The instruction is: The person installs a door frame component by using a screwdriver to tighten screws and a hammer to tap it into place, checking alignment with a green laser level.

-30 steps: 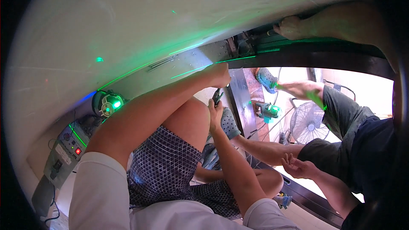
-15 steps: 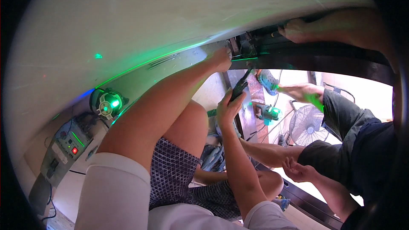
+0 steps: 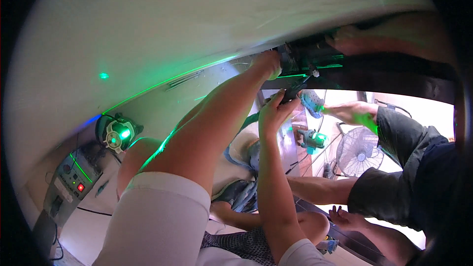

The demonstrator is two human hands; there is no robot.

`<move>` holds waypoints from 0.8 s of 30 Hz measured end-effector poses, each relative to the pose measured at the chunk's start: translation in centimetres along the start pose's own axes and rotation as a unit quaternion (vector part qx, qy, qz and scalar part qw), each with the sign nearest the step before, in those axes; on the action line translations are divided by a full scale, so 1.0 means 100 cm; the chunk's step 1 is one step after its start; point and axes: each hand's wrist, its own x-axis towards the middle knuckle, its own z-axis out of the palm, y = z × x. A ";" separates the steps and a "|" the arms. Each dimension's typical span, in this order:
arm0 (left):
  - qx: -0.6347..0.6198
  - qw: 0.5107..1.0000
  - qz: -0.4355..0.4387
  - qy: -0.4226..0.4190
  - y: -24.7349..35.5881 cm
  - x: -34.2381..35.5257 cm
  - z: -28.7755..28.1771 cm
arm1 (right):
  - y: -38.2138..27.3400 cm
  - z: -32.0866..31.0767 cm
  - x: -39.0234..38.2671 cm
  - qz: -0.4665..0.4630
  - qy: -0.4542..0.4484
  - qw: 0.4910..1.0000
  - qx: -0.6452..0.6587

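My left hand (image 3: 267,64), fingers curled, presses against the dark metal frame (image 3: 389,78) where it meets the pale wall. What it grips, if anything, is hidden. Just below and to the right, my right hand (image 3: 277,112) is closed around the black handle of a slim tool (image 3: 294,92). The tool points up and right, its thin shaft ending in a small whitish tip close to the frame; its exact kind is unclear. A green laser line crosses the frame beside my left hand.
A co-worker's hand (image 3: 347,39) is up at the frame; their other hand (image 3: 347,219) hangs lower right. Laser levels glow green at the left (image 3: 118,134) and beyond the opening (image 3: 311,139). A fan (image 3: 361,152) stands past it. A grey power box (image 3: 71,182) with a red light sits left.
My left hand has shifted right along the frame. My right hand and the tool have moved right, the tool tilting closer to level. The co-worker's lower hand has dropped slightly.
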 end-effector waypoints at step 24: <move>-0.379 0.851 -0.284 0.227 0.042 -0.070 0.056 | -0.130 -0.112 0.177 -0.798 -0.180 0.299 -0.492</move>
